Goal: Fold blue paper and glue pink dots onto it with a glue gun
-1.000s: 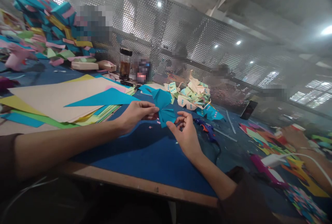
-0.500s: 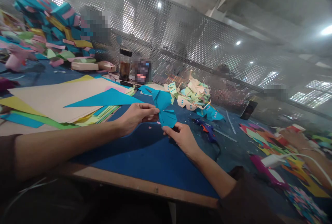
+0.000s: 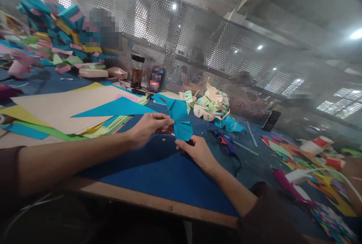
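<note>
A folded blue paper piece (image 3: 181,117) with pleats and points is held up over the table's front part. Its left side is pinched between the thumb and fingers of my left hand (image 3: 151,128). From below, my right hand (image 3: 198,149) grips the lower edge, thumb in front and fingers partly hidden behind. To the left lies a stack of coloured sheets, with a pale sheet (image 3: 62,102) and a pointed blue sheet (image 3: 115,107) on top. Beyond the paper piece sits a heap of cream and green cut-paper pieces (image 3: 212,98), with dotted blue pieces (image 3: 230,123) at its edge.
A blue glue gun (image 3: 224,140) and clear glue sticks (image 3: 251,134) lie right of my hands. A lidded jar (image 3: 137,71) stands at the back. A pink tool (image 3: 292,189), coloured paper scraps (image 3: 336,193) and another person's arm are at right. Blue-and-pink paper pieces (image 3: 56,25) pile up far left.
The blue paper piece has tilted slightly in my fingers, and my right hand has shifted a little left and down. At right, the other person's hand has drawn back from a red-and-white cup-like object.
</note>
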Demonstrator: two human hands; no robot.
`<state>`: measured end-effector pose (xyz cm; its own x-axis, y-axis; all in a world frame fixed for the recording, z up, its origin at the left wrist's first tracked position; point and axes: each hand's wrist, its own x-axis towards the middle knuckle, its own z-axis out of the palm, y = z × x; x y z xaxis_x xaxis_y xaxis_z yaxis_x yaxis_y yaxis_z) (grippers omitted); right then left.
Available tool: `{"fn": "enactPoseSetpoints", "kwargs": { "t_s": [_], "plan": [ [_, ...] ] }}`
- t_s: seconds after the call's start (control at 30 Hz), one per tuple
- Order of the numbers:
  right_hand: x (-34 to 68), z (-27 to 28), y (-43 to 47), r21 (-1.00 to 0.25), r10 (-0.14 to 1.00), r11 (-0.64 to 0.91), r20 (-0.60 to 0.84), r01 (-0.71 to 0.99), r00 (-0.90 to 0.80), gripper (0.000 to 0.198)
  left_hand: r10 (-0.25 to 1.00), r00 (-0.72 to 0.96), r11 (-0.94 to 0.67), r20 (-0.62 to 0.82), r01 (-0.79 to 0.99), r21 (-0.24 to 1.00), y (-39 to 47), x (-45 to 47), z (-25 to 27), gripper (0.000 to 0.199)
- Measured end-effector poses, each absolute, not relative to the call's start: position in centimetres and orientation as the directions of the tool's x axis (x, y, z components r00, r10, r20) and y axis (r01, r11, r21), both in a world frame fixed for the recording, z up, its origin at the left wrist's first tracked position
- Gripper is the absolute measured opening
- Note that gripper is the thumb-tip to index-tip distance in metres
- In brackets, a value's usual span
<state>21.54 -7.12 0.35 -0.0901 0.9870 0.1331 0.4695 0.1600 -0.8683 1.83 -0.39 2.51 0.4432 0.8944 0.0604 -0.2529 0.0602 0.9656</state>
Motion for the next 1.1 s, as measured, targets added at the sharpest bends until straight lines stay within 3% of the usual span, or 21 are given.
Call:
{"fn": "enactPoseSetpoints", "kwargs": {
  "t_s": [1.1],
  "plan": [
    [21.72, 0.32, -7.13, -0.854, 0.995, 0.104, 0.084, 0.510, -0.062, 0.033, 0.889, 0.457, 0.077, 0.027, -0.207, 0.975, -0.29, 1.86, 2.50, 0.020]
  ]
}}
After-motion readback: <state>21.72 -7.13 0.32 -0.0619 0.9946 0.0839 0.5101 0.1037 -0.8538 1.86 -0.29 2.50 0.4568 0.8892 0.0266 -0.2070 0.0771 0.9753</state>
